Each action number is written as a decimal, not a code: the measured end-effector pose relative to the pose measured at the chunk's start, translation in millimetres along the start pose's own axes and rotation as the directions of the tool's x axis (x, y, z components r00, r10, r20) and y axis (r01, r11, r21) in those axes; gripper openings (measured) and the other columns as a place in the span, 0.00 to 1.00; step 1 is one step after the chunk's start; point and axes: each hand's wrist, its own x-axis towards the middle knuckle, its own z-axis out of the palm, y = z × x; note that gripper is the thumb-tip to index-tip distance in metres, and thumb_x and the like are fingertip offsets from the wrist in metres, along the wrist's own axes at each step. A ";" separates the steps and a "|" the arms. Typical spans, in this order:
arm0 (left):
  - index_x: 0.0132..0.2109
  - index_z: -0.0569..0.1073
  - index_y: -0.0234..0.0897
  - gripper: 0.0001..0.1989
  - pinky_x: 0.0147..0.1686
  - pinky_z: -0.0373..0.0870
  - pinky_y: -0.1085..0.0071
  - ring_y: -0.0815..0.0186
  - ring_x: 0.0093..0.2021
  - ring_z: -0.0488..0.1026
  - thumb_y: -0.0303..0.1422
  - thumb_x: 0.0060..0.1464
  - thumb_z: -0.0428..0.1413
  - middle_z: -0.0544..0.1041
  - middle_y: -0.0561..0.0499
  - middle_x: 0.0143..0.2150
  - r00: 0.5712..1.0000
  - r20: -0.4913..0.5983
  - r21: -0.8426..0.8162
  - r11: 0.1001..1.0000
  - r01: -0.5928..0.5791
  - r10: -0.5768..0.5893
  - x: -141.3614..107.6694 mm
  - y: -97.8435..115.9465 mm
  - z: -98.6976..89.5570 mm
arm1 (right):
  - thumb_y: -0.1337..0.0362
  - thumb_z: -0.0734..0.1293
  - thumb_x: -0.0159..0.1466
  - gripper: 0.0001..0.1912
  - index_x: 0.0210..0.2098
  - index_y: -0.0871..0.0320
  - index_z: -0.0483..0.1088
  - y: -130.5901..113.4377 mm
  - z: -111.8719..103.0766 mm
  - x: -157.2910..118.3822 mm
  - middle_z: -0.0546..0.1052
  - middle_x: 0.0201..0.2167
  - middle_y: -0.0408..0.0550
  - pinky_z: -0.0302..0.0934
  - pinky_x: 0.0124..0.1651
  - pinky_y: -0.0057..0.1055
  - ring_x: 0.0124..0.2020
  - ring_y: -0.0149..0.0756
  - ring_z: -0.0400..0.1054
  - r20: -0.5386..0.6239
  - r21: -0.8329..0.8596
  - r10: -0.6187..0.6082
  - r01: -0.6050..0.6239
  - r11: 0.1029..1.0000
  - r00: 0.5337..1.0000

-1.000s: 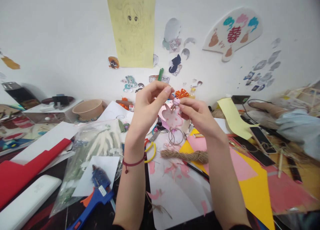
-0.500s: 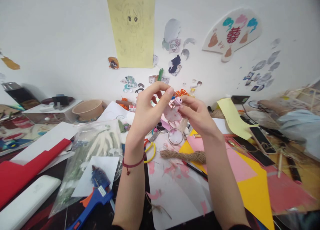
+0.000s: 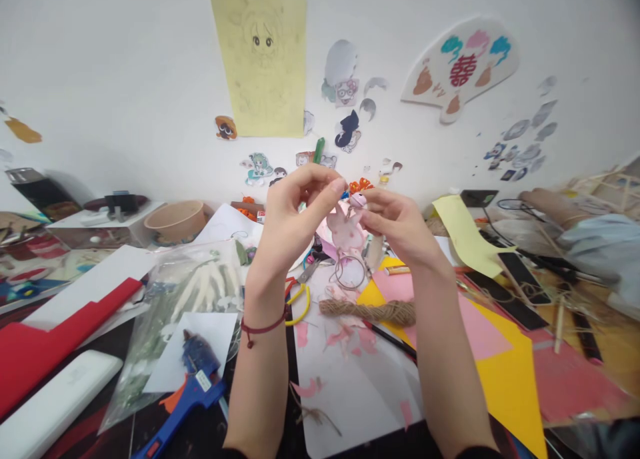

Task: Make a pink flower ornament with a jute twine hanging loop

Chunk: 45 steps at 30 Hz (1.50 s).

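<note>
Fingers [image 3: 332,194] barely parted, left hand [image 3: 294,214], right hand [image 3: 401,224], at flat pink charm [image 3: 346,232] (round bell [image 3: 357,200]); grip unclear.

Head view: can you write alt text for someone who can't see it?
A person's left hand and right hand are raised around a small pink ornament. Below, on a cluttered table, lie twine, scissors and a blue glue gun; a drawing hangs on the wall behind.

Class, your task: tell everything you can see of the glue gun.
The blue glue gun, plastic by its look, lies on its side, held by nobody. It has a white label, an orange part beside the handle, and a darker front end over a white sheet. The handle reaches the picture's bottom edge.
</note>
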 end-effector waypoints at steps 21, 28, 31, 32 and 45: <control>0.39 0.77 0.43 0.02 0.31 0.64 0.69 0.68 0.33 0.70 0.31 0.59 0.59 0.79 0.53 0.40 0.937 -0.296 0.250 0.962 -0.109 0.184 3.0 -13.7 20.9 | 0.55 0.77 0.59 0.12 0.37 0.56 0.79 -12.1 -6.0 -7.8 0.78 0.34 0.46 0.66 0.39 0.31 0.34 0.34 0.70 0.042 -0.207 -0.106 0.112 0.972 0.993; 0.37 0.78 0.44 0.10 0.34 0.64 0.68 0.69 0.29 0.64 0.24 0.57 0.55 0.76 0.55 0.35 0.930 -0.276 0.360 0.923 -0.134 0.242 0.4 -9.9 15.1 | 0.53 0.72 0.65 0.14 0.32 0.58 0.77 -6.3 -10.3 -3.7 0.73 0.28 0.43 0.58 0.34 0.28 0.31 0.30 0.65 0.095 -0.238 -0.052 0.073 0.969 0.994; 0.39 0.77 0.43 0.03 0.33 0.63 0.69 0.71 0.28 0.64 0.30 0.58 0.60 0.75 0.55 0.36 0.932 -0.301 0.361 0.929 -0.086 0.203 2.7 -14.4 10.4 | 0.53 0.72 0.64 0.14 0.33 0.58 0.76 -1.1 -11.2 -1.9 0.73 0.30 0.44 0.57 0.34 0.28 0.32 0.30 0.64 0.135 -0.238 -0.017 0.049 0.970 0.991; 0.39 0.76 0.42 0.04 0.31 0.62 0.70 0.72 0.27 0.63 0.33 0.57 0.63 0.74 0.55 0.33 0.933 -0.318 0.344 0.938 -0.050 0.166 3.9 -17.2 8.6 | 0.53 0.72 0.65 0.14 0.34 0.58 0.77 0.5 -11.2 -1.3 0.73 0.31 0.44 0.57 0.34 0.28 0.31 0.30 0.64 0.145 -0.244 -0.002 0.037 0.969 0.989; 0.40 0.78 0.36 0.20 0.27 0.64 0.76 0.73 0.25 0.69 0.48 0.50 0.68 0.78 0.53 0.26 0.952 0.030 -0.144 0.942 0.305 -0.304 12.4 -43.4 -4.2 | 0.53 0.73 0.62 0.15 0.38 0.59 0.77 14.4 -10.5 3.6 0.79 0.35 0.48 0.66 0.43 0.34 0.38 0.38 0.73 0.346 -0.288 0.224 -0.124 0.950 0.911</control>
